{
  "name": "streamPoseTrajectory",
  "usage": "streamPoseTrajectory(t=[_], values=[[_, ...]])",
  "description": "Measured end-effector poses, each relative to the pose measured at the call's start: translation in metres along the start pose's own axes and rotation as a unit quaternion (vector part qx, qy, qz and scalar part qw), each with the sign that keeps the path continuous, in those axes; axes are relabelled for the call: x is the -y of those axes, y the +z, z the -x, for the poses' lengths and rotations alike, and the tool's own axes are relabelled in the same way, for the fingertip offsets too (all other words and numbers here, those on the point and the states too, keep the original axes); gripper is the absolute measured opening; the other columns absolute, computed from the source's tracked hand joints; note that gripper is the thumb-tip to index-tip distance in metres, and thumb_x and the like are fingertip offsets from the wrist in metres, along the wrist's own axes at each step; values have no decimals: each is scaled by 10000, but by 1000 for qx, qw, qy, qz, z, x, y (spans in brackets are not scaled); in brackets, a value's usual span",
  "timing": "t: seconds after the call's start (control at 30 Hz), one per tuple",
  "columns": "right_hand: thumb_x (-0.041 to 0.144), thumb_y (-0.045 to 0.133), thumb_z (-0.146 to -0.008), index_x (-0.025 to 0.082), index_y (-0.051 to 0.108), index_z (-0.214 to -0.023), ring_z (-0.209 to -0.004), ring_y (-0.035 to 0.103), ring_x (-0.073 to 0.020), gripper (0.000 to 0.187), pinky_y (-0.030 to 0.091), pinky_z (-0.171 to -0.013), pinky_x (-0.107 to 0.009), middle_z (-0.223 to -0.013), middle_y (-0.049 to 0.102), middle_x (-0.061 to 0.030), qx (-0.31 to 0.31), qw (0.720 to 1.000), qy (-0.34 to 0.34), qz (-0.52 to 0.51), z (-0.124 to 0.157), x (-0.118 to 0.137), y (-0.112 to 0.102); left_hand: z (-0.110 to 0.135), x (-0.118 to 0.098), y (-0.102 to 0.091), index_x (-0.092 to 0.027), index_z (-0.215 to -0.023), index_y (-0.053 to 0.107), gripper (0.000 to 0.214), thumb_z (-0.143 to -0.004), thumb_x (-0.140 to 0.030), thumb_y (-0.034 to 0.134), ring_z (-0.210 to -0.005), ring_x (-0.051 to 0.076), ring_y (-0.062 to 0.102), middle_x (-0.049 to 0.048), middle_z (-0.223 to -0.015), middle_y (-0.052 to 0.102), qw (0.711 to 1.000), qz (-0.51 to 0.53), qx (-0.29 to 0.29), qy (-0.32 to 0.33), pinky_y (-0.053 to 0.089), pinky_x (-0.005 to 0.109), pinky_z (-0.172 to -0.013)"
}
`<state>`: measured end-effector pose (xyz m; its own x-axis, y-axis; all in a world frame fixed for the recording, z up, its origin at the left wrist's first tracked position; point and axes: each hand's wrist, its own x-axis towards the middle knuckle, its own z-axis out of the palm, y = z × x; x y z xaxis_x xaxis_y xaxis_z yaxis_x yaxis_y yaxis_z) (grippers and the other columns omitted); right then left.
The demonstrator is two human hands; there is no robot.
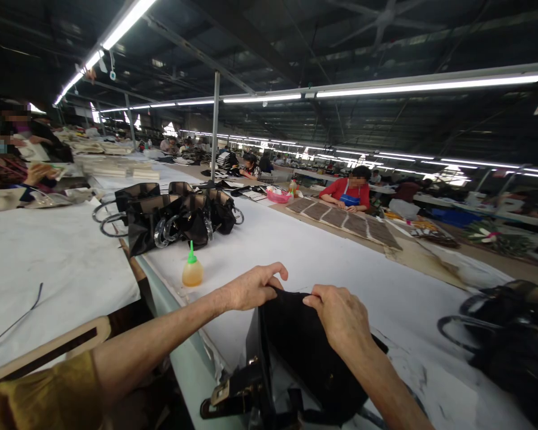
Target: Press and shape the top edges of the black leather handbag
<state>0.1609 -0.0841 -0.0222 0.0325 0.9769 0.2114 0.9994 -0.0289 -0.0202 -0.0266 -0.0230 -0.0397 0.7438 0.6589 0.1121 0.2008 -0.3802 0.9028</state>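
A black handbag (pixel 307 352) stands in front of me on the white-covered table, its dark lining facing up. My left hand (pixel 256 286) pinches the far left part of the bag's top edge between thumb and fingers, with the index finger lifted and bent. Further right along the same edge, my right hand (pixel 341 313) grips it with the thumb pressed on the rim. A flap with a metal clasp (pixel 220 392) hangs on the near left side of the bag. The bag's bottom is hidden from view.
A squeeze bottle (pixel 192 273) with a green nozzle stands beyond my left forearm. Several black bags (pixel 170 215) with ring handles cluster behind it; more dark bags (pixel 515 340) lie at right. A co-worker in red (pixel 349 191) sits across the table, near brown striped panels (pixel 345 221).
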Motion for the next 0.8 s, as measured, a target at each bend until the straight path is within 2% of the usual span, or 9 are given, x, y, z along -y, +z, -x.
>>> streamPoseTrajectory(t=[0.1,0.2,0.27,0.37,0.47,0.63,0.73,0.8], values=[[167,557,-835,207,602,-666,-577,562,-183,180,225,-481,-281,-694,606,-24,-11,999,-36,17,2,8,1,1,0,-1,-190,-964,376,335,-670,-32,404,-563,71,430,-13,-793,629,1000,27,0,-2,321,170,-509],[54,537,-808,213,618,-785,-712,561,-198,180,265,-518,-286,-792,604,-25,-24,995,-92,15,2,17,1,1,1,-1,-193,-961,365,341,-668,-23,401,-540,67,410,-14,-789,627,999,41,0,8,309,170,-494],[55,564,-794,228,631,-815,-817,534,-208,186,313,-589,-282,-796,611,-15,-25,992,-128,1,0,19,0,0,2,-1,-194,-957,367,338,-669,-21,407,-525,61,384,-19,-781,625,999,36,-3,10,293,166,-482],[129,583,-817,256,655,-806,-847,505,-194,147,341,-673,-261,-784,628,9,-14,987,-153,-43,-6,16,0,-1,5,-2,-192,-954,377,338,-668,-16,419,-520,55,368,-27,-777,622,999,42,-1,3,282,161,-480],[173,559,-831,252,650,-749,-825,502,-184,146,342,-667,-249,-753,624,17,15,984,-150,-94,-12,8,-2,-6,8,-5,-189,-951,387,351,-653,-8,433,-564,66,425,-15,-797,625,997,81,11,-2,313,168,-513],[178,514,-797,226,563,-609,-527,468,-124,200,297,-493,-219,-523,501,68,96,978,-127,-135,-16,-9,-18,-25,-2,-11,-190,-935,406,378,-613,-2,466,-634,84,500,-8,-806,620,986,156,67,0,366,195,-595],[183,513,-764,213,492,-561,-479,422,-115,207,248,-452,-228,-481,439,76,102,984,-78,-125,-12,-19,-36,-44,-13,-9,-194,-925,424,378,-601,-18,501,-655,89,519,-10,-823,617,973,199,117,18,386,207,-625],[190,522,-750,201,426,-523,-470,388,-117,246,226,-453,-241,-462,396,71,98,988,-36,-111,-6,-24,-41,-57,-14,-5,-190,-900,442,379,-575,-18,536,-664,96,522,-9,-820,616,972,196,129,19,388,210,-619]])
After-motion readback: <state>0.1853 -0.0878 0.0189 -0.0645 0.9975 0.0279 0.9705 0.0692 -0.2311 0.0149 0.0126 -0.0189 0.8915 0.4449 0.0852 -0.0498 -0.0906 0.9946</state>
